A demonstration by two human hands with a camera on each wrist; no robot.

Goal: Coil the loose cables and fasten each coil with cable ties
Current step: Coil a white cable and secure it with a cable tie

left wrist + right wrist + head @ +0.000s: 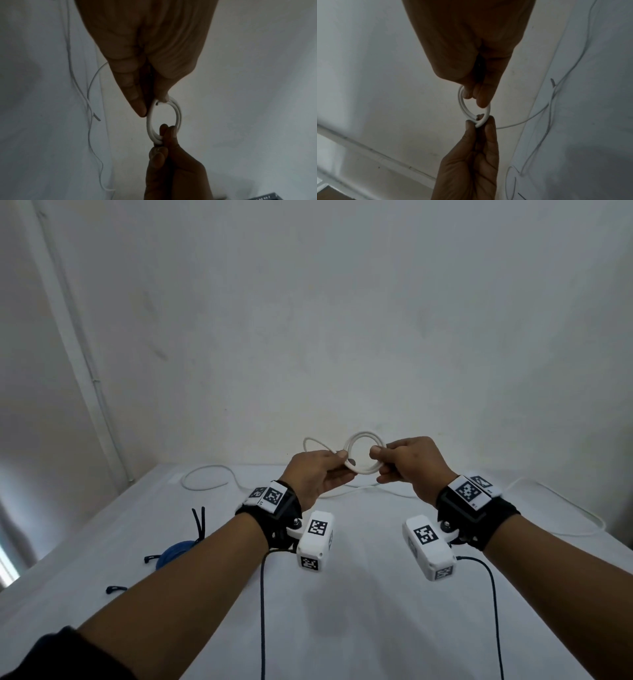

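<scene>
A small coil of white cable (363,434) is held in the air above the white table (359,594), between both hands. My left hand (337,458) pinches the coil's left side and my right hand (376,457) pinches its right side. In the left wrist view the coil (178,115) shows two turns lying side by side, with the right hand's fingertips (169,129) through it. The right wrist view shows the coil (462,106) the same way. A loose loop (309,441) sticks out past the left hand. The rest of the white cable (205,472) trails over the table.
A blue coiled cable (173,554) lies at the left of the table with dark cable ties (199,522) beside it. Another dark tie (115,589) lies nearer the front left. White cable (568,510) snakes along the right edge. A wall stands right behind the table.
</scene>
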